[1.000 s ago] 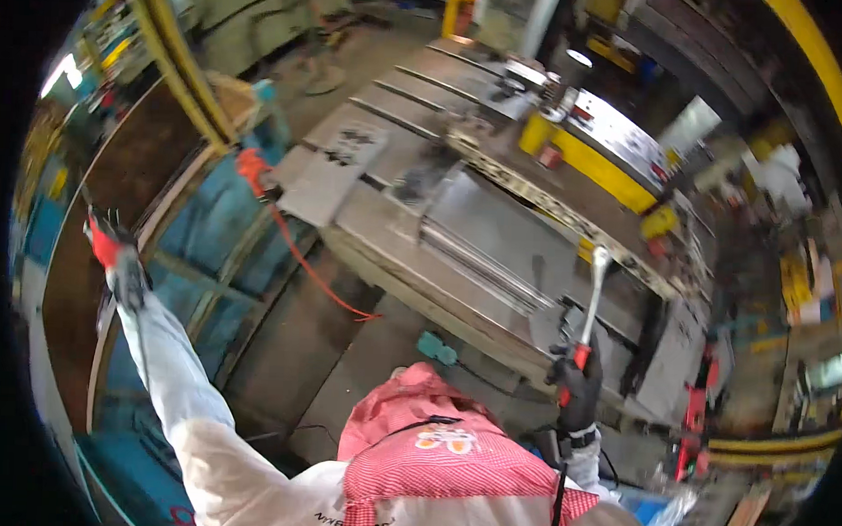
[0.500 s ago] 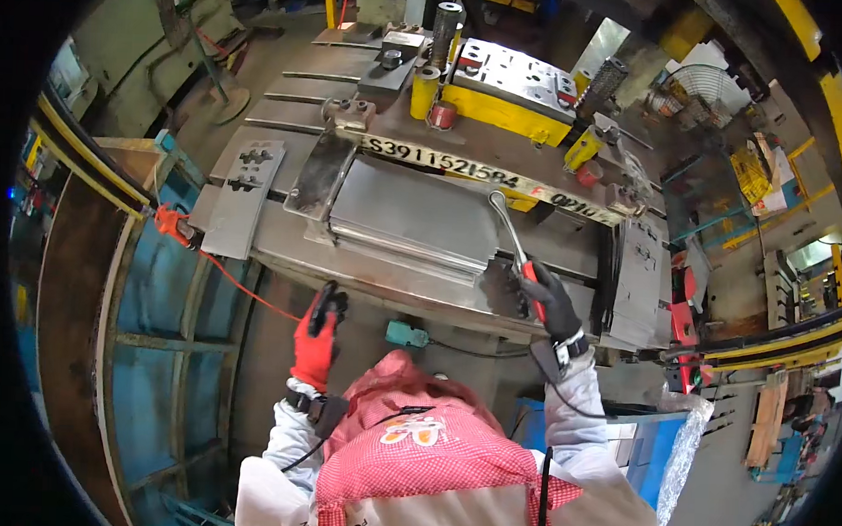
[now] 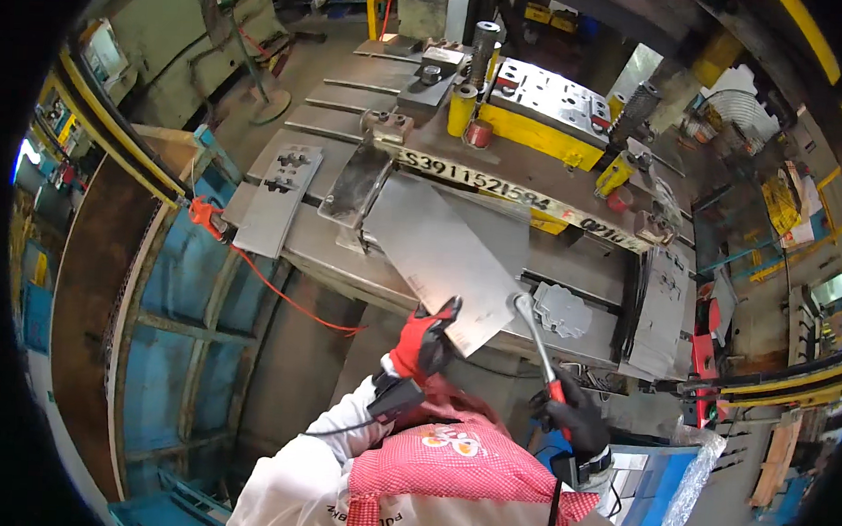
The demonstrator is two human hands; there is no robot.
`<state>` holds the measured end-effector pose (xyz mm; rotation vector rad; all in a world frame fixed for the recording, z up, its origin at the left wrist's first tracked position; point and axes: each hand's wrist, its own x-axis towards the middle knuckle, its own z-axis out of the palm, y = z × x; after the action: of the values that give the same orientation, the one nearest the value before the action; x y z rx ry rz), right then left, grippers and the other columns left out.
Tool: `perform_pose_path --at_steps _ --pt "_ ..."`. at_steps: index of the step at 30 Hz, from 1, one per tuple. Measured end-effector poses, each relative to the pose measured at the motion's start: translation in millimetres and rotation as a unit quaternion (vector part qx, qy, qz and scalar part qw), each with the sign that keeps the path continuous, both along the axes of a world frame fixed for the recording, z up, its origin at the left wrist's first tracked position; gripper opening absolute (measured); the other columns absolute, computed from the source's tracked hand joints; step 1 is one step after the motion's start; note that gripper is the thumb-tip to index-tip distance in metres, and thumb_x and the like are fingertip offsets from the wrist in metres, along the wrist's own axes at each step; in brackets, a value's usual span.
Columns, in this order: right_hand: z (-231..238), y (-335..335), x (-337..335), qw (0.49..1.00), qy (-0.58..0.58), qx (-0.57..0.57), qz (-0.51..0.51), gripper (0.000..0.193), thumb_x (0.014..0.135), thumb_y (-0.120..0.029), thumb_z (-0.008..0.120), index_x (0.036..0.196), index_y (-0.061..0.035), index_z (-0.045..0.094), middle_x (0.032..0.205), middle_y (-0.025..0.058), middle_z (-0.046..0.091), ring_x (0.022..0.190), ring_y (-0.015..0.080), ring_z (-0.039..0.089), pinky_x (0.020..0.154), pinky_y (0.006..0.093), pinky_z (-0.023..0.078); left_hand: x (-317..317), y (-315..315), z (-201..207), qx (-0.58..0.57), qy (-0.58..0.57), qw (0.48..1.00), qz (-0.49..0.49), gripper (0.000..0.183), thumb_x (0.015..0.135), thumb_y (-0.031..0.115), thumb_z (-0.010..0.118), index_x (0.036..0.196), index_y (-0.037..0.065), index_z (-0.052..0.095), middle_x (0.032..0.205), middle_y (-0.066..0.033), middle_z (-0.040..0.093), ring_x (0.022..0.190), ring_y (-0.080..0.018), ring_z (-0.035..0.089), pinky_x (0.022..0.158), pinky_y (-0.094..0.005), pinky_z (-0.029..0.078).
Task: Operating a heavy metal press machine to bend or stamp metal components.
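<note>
My left hand (image 3: 425,340), in a red and black glove, pinches the near corner of a flat grey metal sheet (image 3: 444,255). The sheet lies askew, its near end sticking out past the press bed's front edge toward me. Beneath its far part is a stack of similar sheets (image 3: 497,217), mostly covered. In a black glove, my right hand (image 3: 571,415) is closed around the red handle of a metal rod tool (image 3: 535,337) with a round head. That head touches or overlaps the sheet's right edge; I cannot tell which.
Behind the stack stands a die (image 3: 542,105) with yellow sides and upright posts. Wavy-edged metal pieces (image 3: 560,310) lie to the right on the press bed (image 3: 579,259). A slotted plate (image 3: 279,198) is at left, beside an orange cable (image 3: 277,281). A blue bin (image 3: 659,475) stands near right.
My left hand has come up and taken hold of the sheet. The sheet has turned and slid toward me off the stack. The tool in my right hand has moved nearer to me.
</note>
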<state>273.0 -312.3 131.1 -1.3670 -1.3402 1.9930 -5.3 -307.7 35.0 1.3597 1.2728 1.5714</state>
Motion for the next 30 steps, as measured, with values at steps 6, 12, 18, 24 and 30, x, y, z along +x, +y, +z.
perform_pose_path --at_steps 6,12,18,24,30 --pt "-14 -10 22 0.988 0.101 -0.064 0.097 0.07 0.076 -0.014 0.06 0.137 -0.0083 0.028 0.098 0.009 0.056 0.082 0.0105 0.048 0.07 0.0244 0.042 -36 2 7 -0.138 -0.2 0.967 -0.08 0.038 0.082 0.003 0.056 0.118 -0.002 0.044 0.107 -0.0134 0.057 0.096 -0.0237 0.058 0.085 -0.0399 0.049" --pt "-20 -2 11 0.991 0.094 0.094 0.0 0.069 0.076 -0.013 0.059 0.137 -0.0068 0.027 0.094 0.0071 0.053 0.077 0.0108 0.049 0.067 0.0245 0.042 -58 123 49 0.107 0.238 0.952 -0.161 0.031 0.082 0.014 0.058 0.107 -0.004 0.054 0.097 -0.0135 0.062 0.089 -0.0211 0.061 0.078 -0.0339 0.049" --pt "33 54 -22 0.98 0.102 0.146 -0.088 0.063 0.08 -0.018 0.054 0.135 -0.0035 0.027 0.091 0.0084 0.057 0.061 0.0085 0.049 0.055 0.0227 0.043 -37 242 82 0.143 0.052 0.957 -0.246 0.039 0.087 0.024 0.042 0.11 -0.004 0.056 0.112 -0.0148 0.057 0.106 -0.0197 0.053 0.094 -0.0318 0.038" --pt "49 95 -22 0.976 0.112 0.165 -0.082 0.053 0.083 -0.026 0.049 0.128 -0.0011 0.035 0.088 0.0093 0.059 0.061 0.0085 0.05 0.054 0.022 0.042 -32 307 56 0.017 -0.153 0.94 -0.305 0.024 0.084 0.018 0.05 0.096 0.0 0.059 0.101 -0.0102 0.059 0.096 -0.0204 0.054 0.091 -0.0326 0.038" --pt "46 110 -37 0.976 0.114 0.165 -0.081 0.052 0.083 -0.028 0.049 0.126 -0.0015 0.039 0.088 0.0055 0.059 0.064 0.007 0.048 0.054 0.021 0.04 -54 335 17 0.291 0.018 0.942 -0.164 0.029 0.087 0.025 0.05 0.106 0.004 0.053 0.086 -0.0011 0.058 0.077 -0.0102 0.054 0.072 -0.0239 0.044"
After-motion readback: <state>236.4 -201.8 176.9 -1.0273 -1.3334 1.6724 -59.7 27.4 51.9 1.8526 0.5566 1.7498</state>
